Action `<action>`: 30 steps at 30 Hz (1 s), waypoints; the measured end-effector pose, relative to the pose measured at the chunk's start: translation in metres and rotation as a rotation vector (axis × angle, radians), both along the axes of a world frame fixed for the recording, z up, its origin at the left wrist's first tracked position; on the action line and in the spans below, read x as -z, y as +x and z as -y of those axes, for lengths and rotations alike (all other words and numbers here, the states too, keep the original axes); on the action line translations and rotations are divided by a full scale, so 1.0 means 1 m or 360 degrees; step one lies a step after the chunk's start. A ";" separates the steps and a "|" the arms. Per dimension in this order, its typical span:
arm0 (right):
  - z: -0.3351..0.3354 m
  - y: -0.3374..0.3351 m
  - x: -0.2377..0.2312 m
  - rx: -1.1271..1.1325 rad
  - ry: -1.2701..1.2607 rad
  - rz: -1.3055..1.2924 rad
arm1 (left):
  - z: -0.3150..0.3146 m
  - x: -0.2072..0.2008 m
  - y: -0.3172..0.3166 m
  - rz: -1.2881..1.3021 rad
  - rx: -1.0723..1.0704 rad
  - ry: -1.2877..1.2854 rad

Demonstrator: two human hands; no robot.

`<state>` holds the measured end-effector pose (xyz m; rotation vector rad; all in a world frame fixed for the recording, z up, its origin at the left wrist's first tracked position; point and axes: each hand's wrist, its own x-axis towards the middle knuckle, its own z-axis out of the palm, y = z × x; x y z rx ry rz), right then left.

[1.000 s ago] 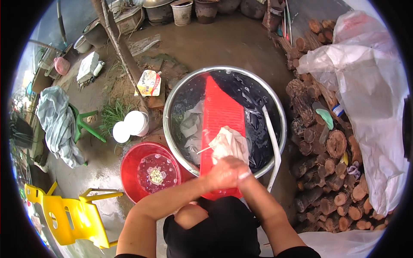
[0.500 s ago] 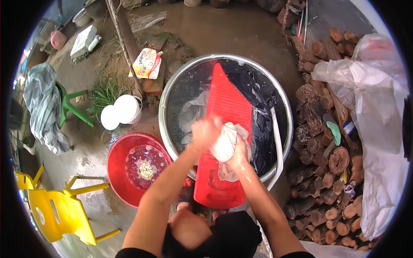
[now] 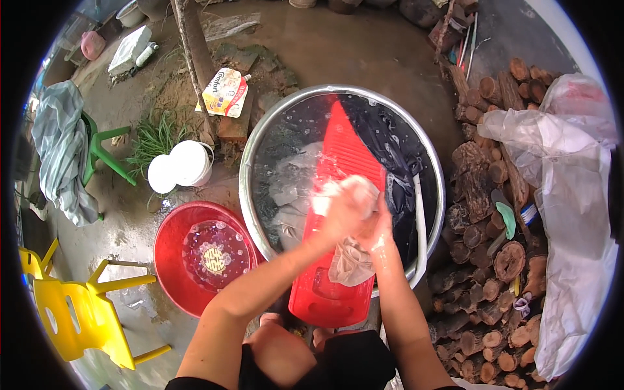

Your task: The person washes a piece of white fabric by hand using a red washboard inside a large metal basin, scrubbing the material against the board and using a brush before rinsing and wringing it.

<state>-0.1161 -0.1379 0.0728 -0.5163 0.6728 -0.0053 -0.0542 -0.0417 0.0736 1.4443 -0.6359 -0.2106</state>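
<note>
A bunched, wet white cloth (image 3: 352,263) lies over the red washboard (image 3: 354,148), its loose end hanging toward the board's lower part. My left hand (image 3: 346,213), blurred by motion, is closed on the bunched part. My right hand (image 3: 378,231) grips the same cloth from the right side, fingers partly hidden behind it. Beneath, the washboard leans in a large round metal tub (image 3: 255,140) of water. Dark wet fabric (image 3: 400,169) lies in the tub to the board's right, and pale fabric (image 3: 292,195) soaks to its left.
A white hose (image 3: 421,224) hangs over the tub's right rim. Left of the tub stand a red basin (image 3: 170,250) holding water, a white bucket (image 3: 190,162) and a yellow chair (image 3: 75,315). Stacked firewood (image 3: 510,260) and plastic sheeting (image 3: 578,214) line the right side.
Both hands have moved slightly right with the cloth. My left hand has crossed toward my right hand over the cloth, and more of its loose end hangs down the board.
</note>
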 end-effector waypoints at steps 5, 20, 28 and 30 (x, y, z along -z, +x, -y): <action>-0.045 0.032 -0.035 -0.0814 0.1021 0.1039 | -0.008 0.014 -0.048 0.0569 -0.0109 0.0296; 0.004 -0.028 -0.053 -0.0729 -0.0134 -0.0321 | -0.057 0.047 0.047 -0.0053 -0.0901 0.0900; -0.021 -0.069 0.004 -0.0880 -0.3449 -0.0073 | -0.114 0.064 0.054 -0.0697 -0.0661 0.0524; 0.001 -0.067 0.017 -0.0661 -0.2646 -0.0115 | -0.109 0.063 0.044 -0.0257 -0.0300 0.1143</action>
